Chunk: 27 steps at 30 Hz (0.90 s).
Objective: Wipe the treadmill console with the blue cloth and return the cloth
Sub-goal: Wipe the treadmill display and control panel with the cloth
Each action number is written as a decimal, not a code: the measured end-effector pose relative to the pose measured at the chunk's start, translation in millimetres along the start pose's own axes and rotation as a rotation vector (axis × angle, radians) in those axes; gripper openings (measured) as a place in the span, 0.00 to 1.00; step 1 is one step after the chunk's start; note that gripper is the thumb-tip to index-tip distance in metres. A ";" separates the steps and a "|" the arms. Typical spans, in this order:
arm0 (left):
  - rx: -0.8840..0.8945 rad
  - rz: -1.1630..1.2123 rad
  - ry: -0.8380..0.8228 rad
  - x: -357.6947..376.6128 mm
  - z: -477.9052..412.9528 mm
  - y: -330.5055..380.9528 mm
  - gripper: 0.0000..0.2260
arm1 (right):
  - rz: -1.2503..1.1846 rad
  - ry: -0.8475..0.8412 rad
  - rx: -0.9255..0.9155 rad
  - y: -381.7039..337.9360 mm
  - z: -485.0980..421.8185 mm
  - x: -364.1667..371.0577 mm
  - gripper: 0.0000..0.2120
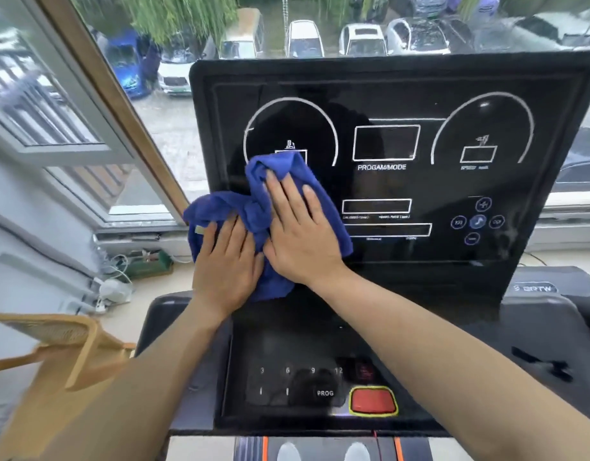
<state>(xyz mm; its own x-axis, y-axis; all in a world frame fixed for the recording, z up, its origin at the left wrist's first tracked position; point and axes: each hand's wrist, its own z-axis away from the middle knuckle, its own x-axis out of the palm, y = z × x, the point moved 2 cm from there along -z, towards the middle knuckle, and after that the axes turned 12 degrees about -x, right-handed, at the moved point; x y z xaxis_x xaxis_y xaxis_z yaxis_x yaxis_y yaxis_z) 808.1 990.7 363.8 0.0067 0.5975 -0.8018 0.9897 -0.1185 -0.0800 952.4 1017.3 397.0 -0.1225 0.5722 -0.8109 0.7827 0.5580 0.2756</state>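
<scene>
The black treadmill console (403, 104) stands upright in front of me, with white dial outlines and a PROGRAM/MODE box. A crumpled blue cloth (253, 201) lies against its lower left part, covering the bottom of the left dial. My left hand (225, 264) presses flat on the cloth's lower left portion. My right hand (300, 227) lies flat on the cloth beside it, fingers spread and pointing up. Both palms hold the cloth against the panel.
A lower key panel (287, 377) with numbers, PROG and a red stop button (373, 400) sits below the hands. A tan chair back (64, 341) is at the lower left. An open window (87, 134) and a sill with cables are to the left.
</scene>
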 end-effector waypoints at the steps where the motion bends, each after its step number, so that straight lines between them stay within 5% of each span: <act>1: -0.033 0.006 0.000 0.3 6.9 -9.7 0.26 | -0.022 -0.018 -0.005 -12.3 -6.6 2.8 0.32; 8: 0.007 0.160 0.130 -19.5 53.3 5.3 0.17 | -0.179 -0.187 -0.039 -45.4 33.0 10.0 0.32; 13: -0.061 0.248 -0.003 -10.3 76.7 44.2 0.09 | -0.185 -0.249 -0.089 -26.8 112.9 10.2 0.30; 17: -0.107 0.250 -0.035 -8.4 67.2 61.6 0.08 | -0.269 -0.174 -0.072 -11.8 158.8 4.8 0.25; 27: 0.142 0.363 -0.096 -9.5 30.0 180.2 0.06 | -0.186 -0.035 0.153 81.6 215.1 -17.4 0.13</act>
<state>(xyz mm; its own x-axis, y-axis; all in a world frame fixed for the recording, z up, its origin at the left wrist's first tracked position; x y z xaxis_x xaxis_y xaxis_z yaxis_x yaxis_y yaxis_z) 982.1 939.9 339.2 0.3322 0.4204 -0.8444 0.8959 -0.4206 0.1430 1149.7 923.6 322.6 -0.2539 0.4457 -0.8584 0.8326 0.5524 0.0405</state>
